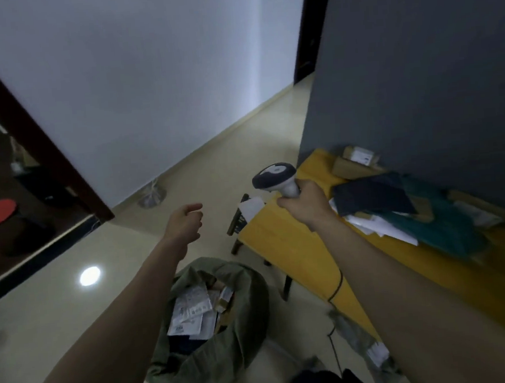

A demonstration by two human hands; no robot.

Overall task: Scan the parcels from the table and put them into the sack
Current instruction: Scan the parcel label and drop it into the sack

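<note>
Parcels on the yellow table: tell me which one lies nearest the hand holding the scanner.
The dark navy flat parcel, on top of the pile just right of the right hand. The teal one and the cardboard boxes lie farther off.

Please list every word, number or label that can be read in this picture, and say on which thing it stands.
No text can be read.
White labels on the parcels in the sack: print too blurred.
Label on the cardboard box on the table: too small.
Scanner head: pale mark, unreadable.
</note>
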